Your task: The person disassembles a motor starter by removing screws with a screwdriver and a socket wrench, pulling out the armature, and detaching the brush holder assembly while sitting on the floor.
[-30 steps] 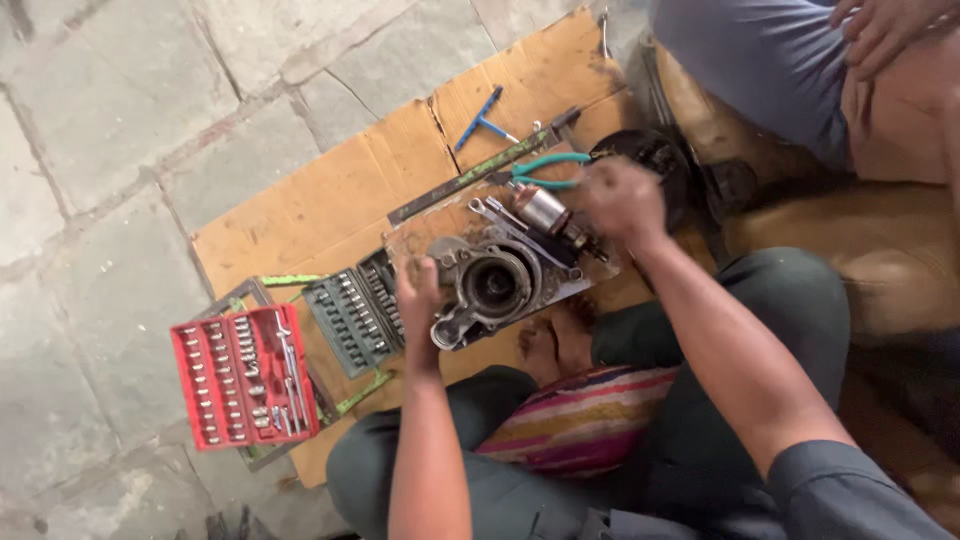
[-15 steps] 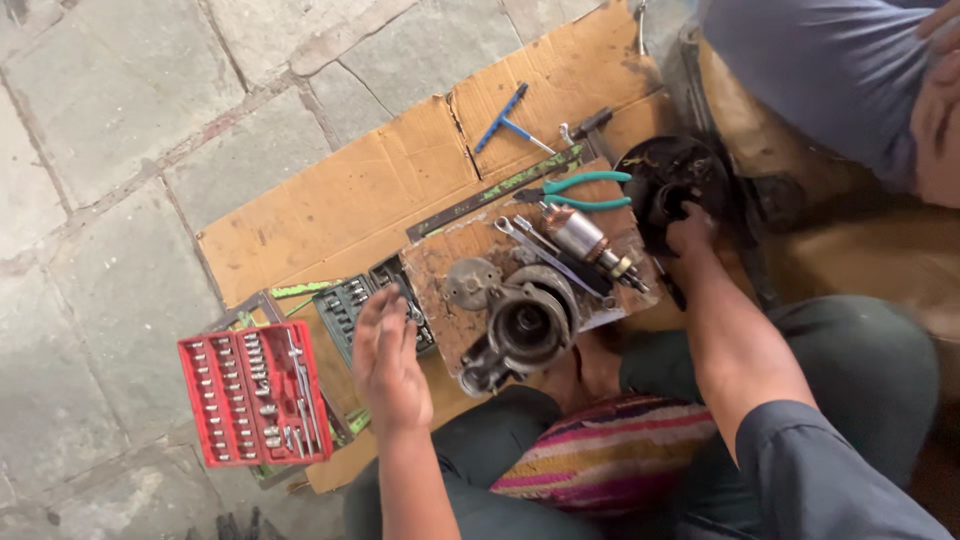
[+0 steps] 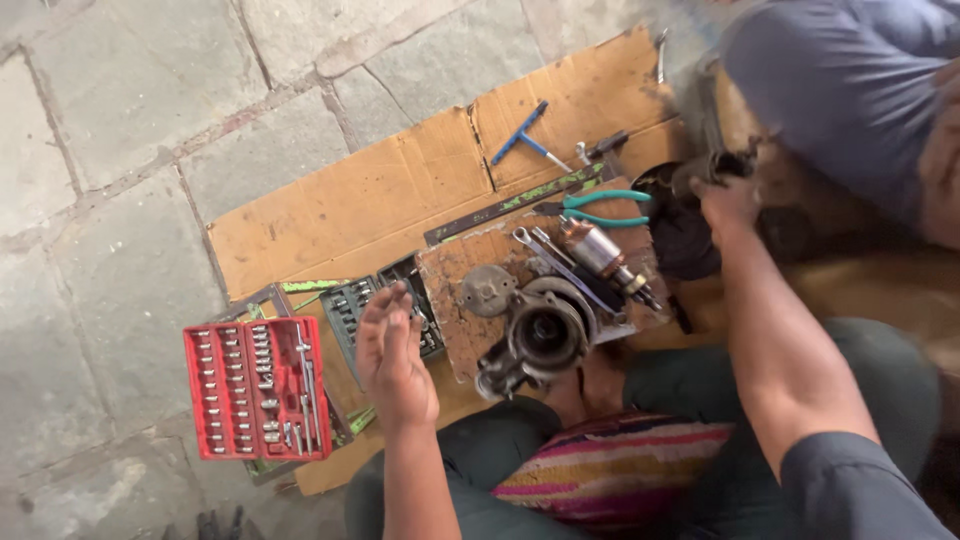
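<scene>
My left hand (image 3: 392, 358) hovers open, palm to the right, over the dark socket tray (image 3: 362, 310), holding nothing. My right hand (image 3: 728, 198) reaches to the far right and closes on a dark metal part (image 3: 712, 166) above a black bag (image 3: 680, 232). Between my hands, a grey motor housing (image 3: 540, 338) lies on a small wooden board (image 3: 460, 300). A copper-wound armature (image 3: 598, 252) and wrenches (image 3: 552, 262) rest on the same board.
A red socket set case (image 3: 256, 388) lies open at the left. Green-handled pliers (image 3: 602, 206), a blue T-handle tool (image 3: 528, 138) and a long flat bar (image 3: 510, 202) lie on the cardboard sheet (image 3: 340, 210). Another person in blue (image 3: 840, 90) sits at the top right.
My left hand let go of the motor housing and moved left over the socket tray. My right hand left the armature and reached right to the dark part.
</scene>
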